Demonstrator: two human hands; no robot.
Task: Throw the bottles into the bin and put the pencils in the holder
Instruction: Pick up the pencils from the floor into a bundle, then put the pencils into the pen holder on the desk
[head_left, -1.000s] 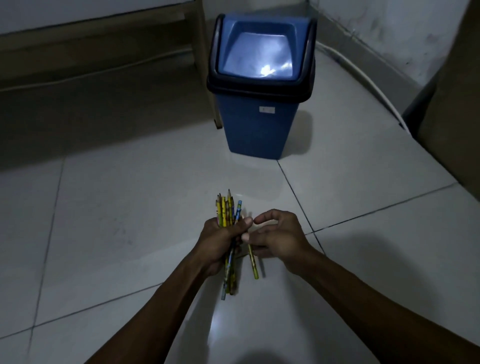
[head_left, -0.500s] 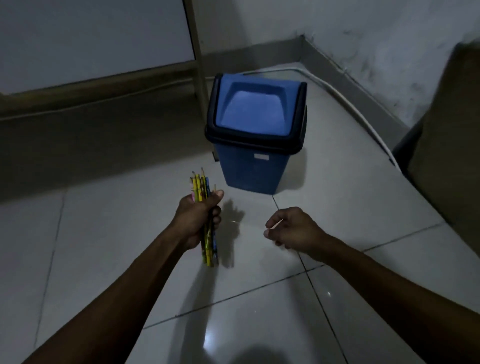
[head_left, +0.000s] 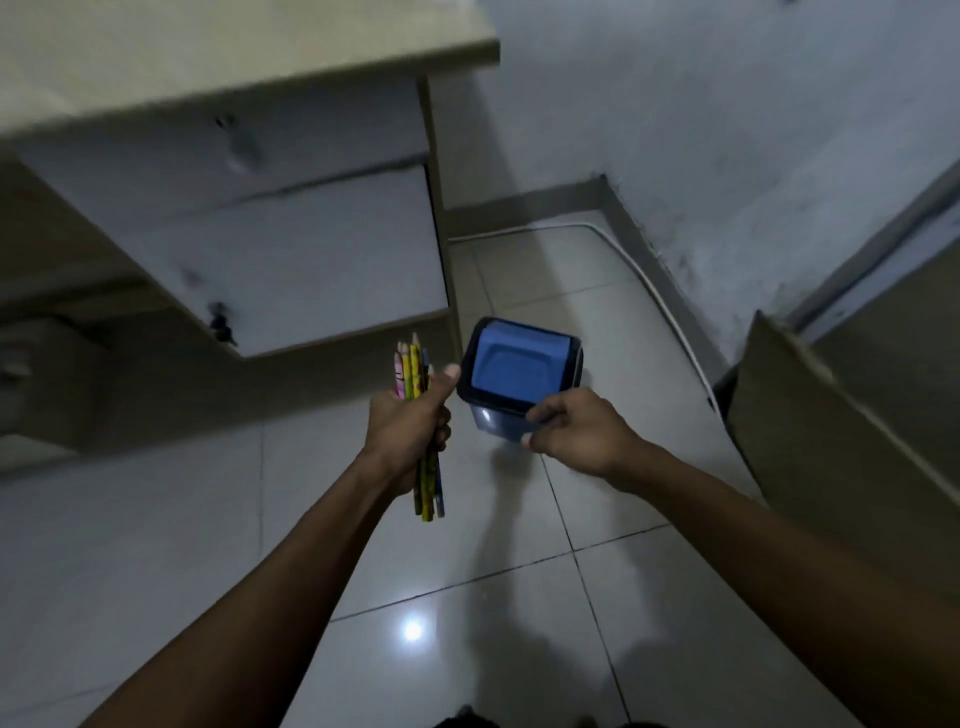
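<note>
Head view: left hand (head_left: 408, 434) clenched round a bundle of pencils (head_left: 415, 371), right hand (head_left: 576, 434) loosely curled and holding nothing.

From where I stand, the person has risen since half a second ago: the blue bin (head_left: 519, 376) now looks smaller and sits on the floor tiles (head_left: 156, 519) at about 1 o'clock from the left fist, its swing lid shut. The pencils stay gripped upright, tips up at 12 o'clock, ends poking out below the fist. A desk (head_left: 234, 62) with a cabinet door (head_left: 311, 260) has come into sight at 10 to 11 o'clock, where before only its lower edge showed. The right hand, fingers half bent, now overlaps the bin's near rim in the frame, but I cannot tell whether it touches. A brown panel (head_left: 831, 441) stands at 3 o'clock. No bottles or holder are in sight.
</note>
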